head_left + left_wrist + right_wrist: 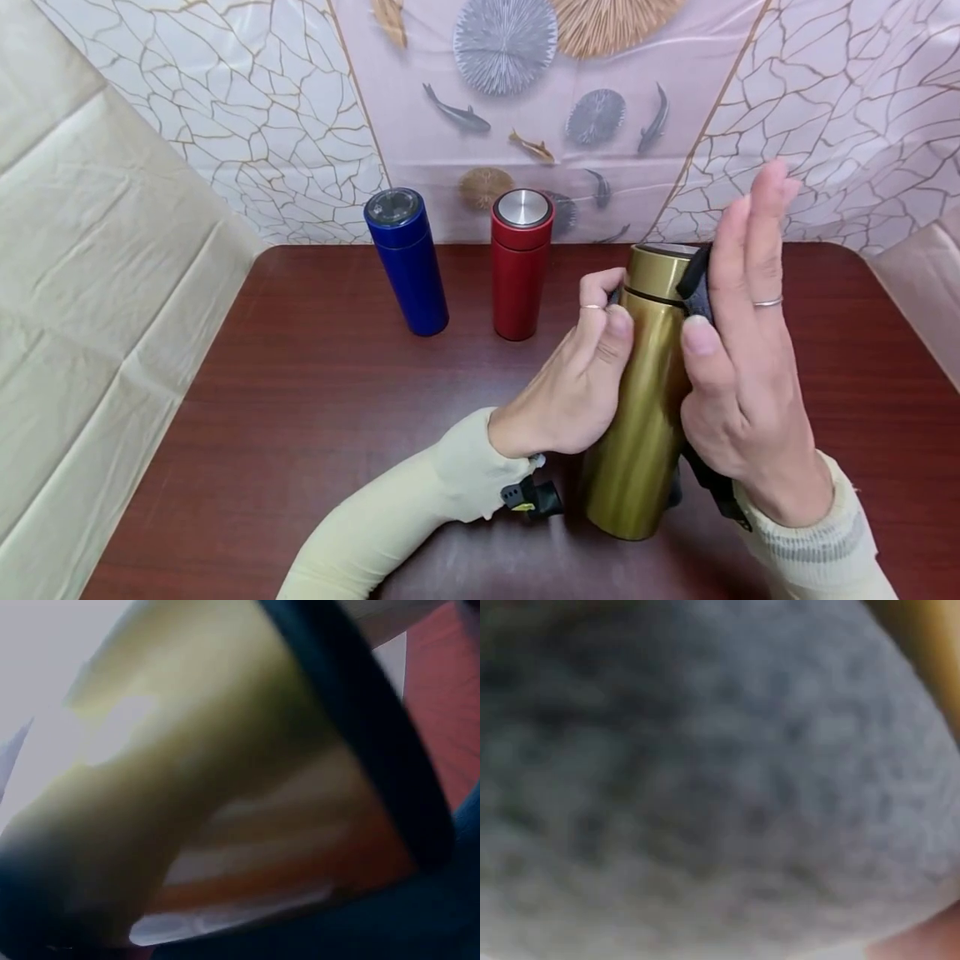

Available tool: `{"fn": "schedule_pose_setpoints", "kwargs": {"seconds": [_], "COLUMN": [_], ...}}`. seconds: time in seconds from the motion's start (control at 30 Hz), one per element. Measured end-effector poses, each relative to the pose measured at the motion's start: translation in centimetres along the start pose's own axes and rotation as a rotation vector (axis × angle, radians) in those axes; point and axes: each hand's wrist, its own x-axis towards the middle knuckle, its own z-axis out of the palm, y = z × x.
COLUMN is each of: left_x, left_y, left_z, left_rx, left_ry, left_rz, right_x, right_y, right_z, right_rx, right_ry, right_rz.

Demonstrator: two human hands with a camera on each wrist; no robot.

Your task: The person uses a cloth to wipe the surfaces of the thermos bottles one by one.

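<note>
A gold vacuum flask (651, 400) leans slightly, its lid end away from me; whether its base touches the table cannot be told. My left hand (573, 375) grips its left side, thumb near the lid and fingers bent behind it. On the other side, my right hand (753, 375) lies with fingers straight, pressing a grey cloth (742, 787) with a black edge against the flask near the lid. Gold metal fills most of the left wrist view, blurred. Part of the cloth is hidden behind the flask and right hand.
Beyond my hands, a blue flask (412, 279) and a red flask (517, 287) stand upright on the dark wooden table (300, 433). Patterned sheeting (285, 108) hangs behind the table, and a cream cloth (82, 333) hangs at the left.
</note>
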Motion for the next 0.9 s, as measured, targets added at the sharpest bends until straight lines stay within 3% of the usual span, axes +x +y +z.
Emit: {"fn": "schedule_pose_setpoints", "kwargs": {"seconds": [0.1,0.23,0.43,0.57,0.67,0.9], "left_x": [-0.1,0.2,1.0,1.2,1.4,1.8], "left_y": [0.1,0.5,0.9,1.1,1.2,2.1], "left_z": [-0.3,-0.7,-1.7,-2.2,-2.7,-5.4], "left_rx": [-0.015,-0.111,-0.257,-0.345,-0.45,-0.716], "left_ry": [0.01,0.031,0.132,0.251,0.37,0.637], "left_rz": [0.003,0.011,-0.06,-0.154,-0.177,-0.132], "right_x": [-0.2,-0.5,-0.8,-1.3,-1.5,-2.0], "right_y": [-0.1,-0.5,-1.6,-1.7,-1.7,-2.1], "right_z": [0.0,0.6,1.7,2.3,2.4,2.9], "right_rx": [-0.014,-0.047,-0.149,-0.199,-0.206,-0.25], "right_ry": [-0.022,-0.071,-0.157,-0.221,-0.295,-0.461], "right_rz": [-0.002,-0.084,-0.184,-0.2,-0.211,-0.281]}}
